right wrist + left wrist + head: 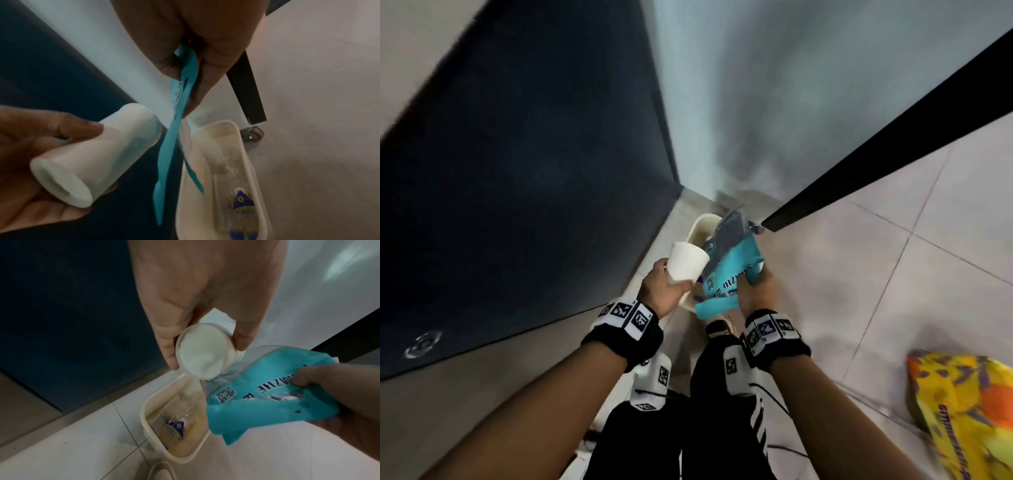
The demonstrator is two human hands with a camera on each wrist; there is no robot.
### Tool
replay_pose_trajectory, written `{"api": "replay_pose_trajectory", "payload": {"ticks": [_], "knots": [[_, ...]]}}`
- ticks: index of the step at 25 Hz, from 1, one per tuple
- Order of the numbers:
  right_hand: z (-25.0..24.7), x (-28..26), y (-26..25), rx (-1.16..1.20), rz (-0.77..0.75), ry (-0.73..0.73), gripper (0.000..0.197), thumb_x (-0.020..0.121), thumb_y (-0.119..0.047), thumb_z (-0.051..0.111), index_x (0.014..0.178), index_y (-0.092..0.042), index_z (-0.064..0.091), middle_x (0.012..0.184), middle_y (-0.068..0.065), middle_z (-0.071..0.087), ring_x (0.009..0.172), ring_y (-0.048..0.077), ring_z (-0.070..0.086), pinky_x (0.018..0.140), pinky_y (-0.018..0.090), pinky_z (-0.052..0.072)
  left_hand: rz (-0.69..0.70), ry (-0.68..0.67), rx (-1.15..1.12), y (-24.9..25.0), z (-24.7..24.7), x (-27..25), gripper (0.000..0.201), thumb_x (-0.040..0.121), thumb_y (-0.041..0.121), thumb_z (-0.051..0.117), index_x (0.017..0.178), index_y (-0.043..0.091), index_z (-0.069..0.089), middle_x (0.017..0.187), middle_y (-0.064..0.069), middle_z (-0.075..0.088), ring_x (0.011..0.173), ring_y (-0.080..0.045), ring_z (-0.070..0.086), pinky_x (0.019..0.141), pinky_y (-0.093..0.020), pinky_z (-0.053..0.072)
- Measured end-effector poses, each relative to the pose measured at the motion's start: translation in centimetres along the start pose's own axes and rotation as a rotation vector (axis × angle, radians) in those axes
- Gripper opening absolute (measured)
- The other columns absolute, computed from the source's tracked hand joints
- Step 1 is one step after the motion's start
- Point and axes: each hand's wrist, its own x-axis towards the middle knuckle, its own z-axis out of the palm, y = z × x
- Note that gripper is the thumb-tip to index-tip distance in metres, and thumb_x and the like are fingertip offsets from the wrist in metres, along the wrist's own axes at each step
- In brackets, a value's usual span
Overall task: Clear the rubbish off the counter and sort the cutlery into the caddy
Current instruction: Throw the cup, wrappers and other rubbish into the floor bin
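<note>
My left hand (pixel 661 277) grips a white paper cup (pixel 686 262), tipped on its side with its mouth toward a beige bin (pixel 707 219) on the floor. In the left wrist view the cup (pixel 202 352) hangs just over the bin's rim (pixel 144 410). My right hand (pixel 756 284) pinches a crumpled teal packet (pixel 729 270) beside the cup and above the bin. The packet (pixel 180 113) hangs edge-on from my fingers in the right wrist view. A purple wrapper (pixel 174 428) lies inside the bin, along with something clear and glinting.
A dark blue cabinet front (pixel 517 171) stands to the left and a pale wall behind the bin. A black furniture leg (pixel 246 89) comes down near the bin's far end. A yellow and orange bag (pixel 962 411) lies on the tiled floor at right. My own legs are below.
</note>
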Motion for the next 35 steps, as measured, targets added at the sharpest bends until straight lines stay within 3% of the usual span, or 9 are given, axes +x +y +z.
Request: {"api": "replay_pose_trajectory", "payload": {"ticks": [4, 7, 11, 13, 16, 19, 24, 30, 35], "knots": [[5.4, 8.3, 4.7, -0.031, 0.032, -0.010, 0.035, 0.088, -0.002, 0.049, 0.123, 0.000, 0.051, 0.117, 0.023, 0.063, 0.104, 0.035, 0.062, 0.068, 0.022, 0.041, -0.062, 0.015, 0.047, -3.9, 5.2, 8.8, 0.069, 0.084, 0.017, 0.065, 0.142, 0.006, 0.029, 0.136, -0.018, 0.051, 0.119, -0.033, 0.053, 0.095, -0.033, 0.043], [9.1, 12.4, 6.9, -0.084, 0.049, -0.014, 0.043, 0.092, -0.005, 0.045, 0.134, -0.003, 0.043, 0.116, 0.022, 0.061, 0.105, 0.035, 0.061, 0.066, 0.026, 0.041, -0.055, 0.068, 0.037, -6.3, 8.2, 13.7, 0.070, 0.085, 0.015, 0.064, 0.140, 0.002, 0.023, 0.135, -0.022, 0.050, 0.118, -0.034, 0.054, 0.093, -0.032, 0.044], [12.5, 15.2, 9.5, -0.159, 0.070, -0.125, 0.039, 0.091, -0.007, 0.042, 0.130, -0.012, 0.043, 0.098, 0.012, 0.059, 0.092, 0.030, 0.061, 0.087, 0.039, 0.052, 0.028, 0.095, 0.157, -8.2, 10.4, 16.7, 0.075, 0.081, 0.018, 0.069, 0.141, 0.004, 0.026, 0.136, -0.022, 0.043, 0.120, -0.035, 0.051, 0.098, -0.035, 0.043], [13.0, 15.4, 10.3, -0.374, 0.123, -0.226, 0.041, 0.089, -0.009, 0.047, 0.130, -0.005, 0.041, 0.110, 0.018, 0.062, 0.101, 0.033, 0.061, 0.093, 0.039, 0.050, 0.055, 0.055, 0.284, -9.1, 11.1, 17.6, 0.077, 0.081, 0.017, 0.068, 0.144, 0.005, 0.025, 0.146, -0.019, 0.031, 0.130, -0.035, 0.042, 0.109, -0.037, 0.036], [13.1, 14.7, 10.3, -0.546, 0.073, -0.235, 0.054, 0.086, -0.010, 0.051, 0.135, 0.000, 0.030, 0.136, 0.020, 0.043, 0.126, 0.036, 0.046, 0.107, 0.039, 0.039, 0.039, -0.062, 0.459, -9.8, 11.3, 18.1, 0.080, 0.086, 0.020, 0.061, 0.150, 0.008, 0.015, 0.159, -0.012, 0.009, 0.147, -0.027, 0.016, 0.120, -0.031, 0.015], [12.1, 13.3, 9.2, -0.531, -0.045, -0.200, 0.067, 0.087, -0.011, 0.051, 0.145, -0.009, 0.018, 0.142, 0.017, 0.035, 0.128, 0.037, 0.041, 0.110, 0.042, 0.037, 0.037, -0.082, 0.454, -9.3, 10.1, 17.2, 0.066, 0.090, 0.019, 0.053, 0.148, 0.007, 0.024, 0.158, -0.011, 0.016, 0.145, -0.025, 0.021, 0.118, -0.028, 0.018], [7.7, 8.7, 6.3, -0.596, -0.061, -0.294, 0.037, 0.089, -0.011, 0.050, 0.126, -0.004, 0.050, 0.130, 0.018, 0.054, 0.117, 0.034, 0.055, 0.101, 0.037, 0.046, -0.006, -0.024, 0.256, -5.4, 5.2, 11.3, 0.042, 0.089, 0.014, 0.056, 0.130, 0.010, 0.053, 0.136, -0.012, 0.054, 0.126, -0.025, 0.051, 0.106, -0.026, 0.036], [0.5, -2.2, -2.3, -0.678, -0.191, -0.355, 0.032, 0.082, -0.008, 0.053, 0.114, -0.008, 0.060, 0.118, 0.017, 0.064, 0.109, 0.029, 0.061, 0.091, 0.028, 0.047, 0.043, -0.039, 0.035, 2.7, -3.3, -3.1, 0.032, 0.090, 0.011, 0.055, 0.122, 0.009, 0.060, 0.124, -0.007, 0.063, 0.116, -0.021, 0.058, 0.086, -0.016, 0.037], [-4.1, -14.1, -13.9, -0.883, -0.545, -0.496, 0.035, 0.087, -0.010, 0.048, 0.121, -0.012, 0.056, 0.124, 0.013, 0.060, 0.113, 0.029, 0.056, 0.095, 0.034, 0.045, 0.160, 0.140, -0.083, 9.0, -12.4, -17.2, 0.030, 0.089, 0.015, 0.058, 0.118, 0.011, 0.062, 0.108, -0.003, 0.067, 0.104, -0.016, 0.061, 0.098, -0.024, 0.044]]}}
